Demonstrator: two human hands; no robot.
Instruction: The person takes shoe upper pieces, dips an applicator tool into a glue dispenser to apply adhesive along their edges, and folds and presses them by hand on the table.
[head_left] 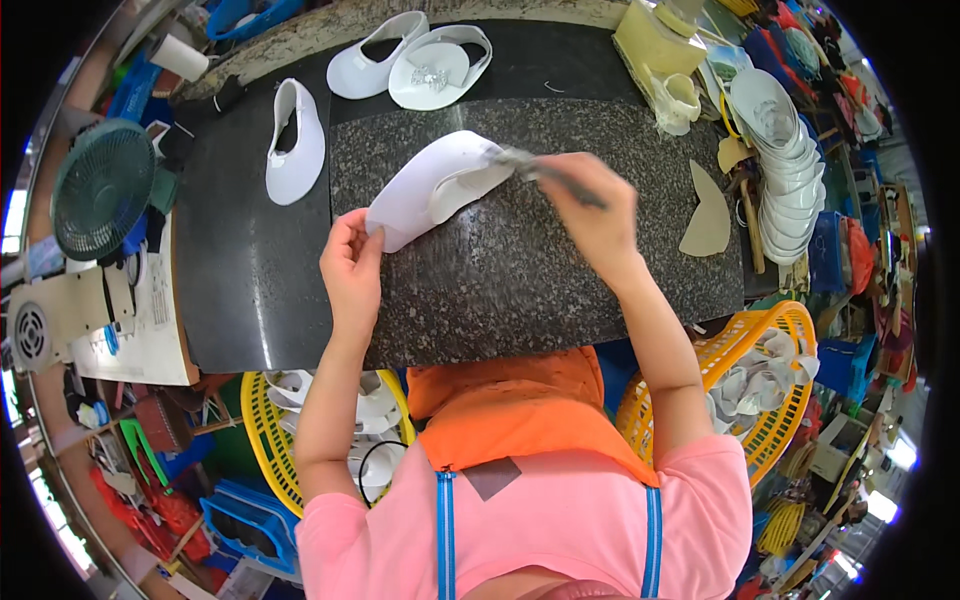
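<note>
My left hand (353, 268) pinches the lower left end of a white shoe upper (405, 195), tilted over the speckled stone slab (480, 290). In my right hand (598, 212) is a slim dark-handled tool (565, 180), its grey end meeting the upper's other end; motion blur hides its exact kind. A finished-looking white shoe upper (312, 150) lies to the left on the black tabletop (235, 270). At the far edge, a plain white upper (355, 75) rests beside another with a bow and glittering ornament (430, 78).
Nested white pieces (790, 190) form a curved stack at the right, near a beige cut piece (708, 215) and a yellowish block with a cup (665, 60). Yellow baskets (262, 440) of white pieces flank my body below the table edge. A green fan (105, 188) stands left.
</note>
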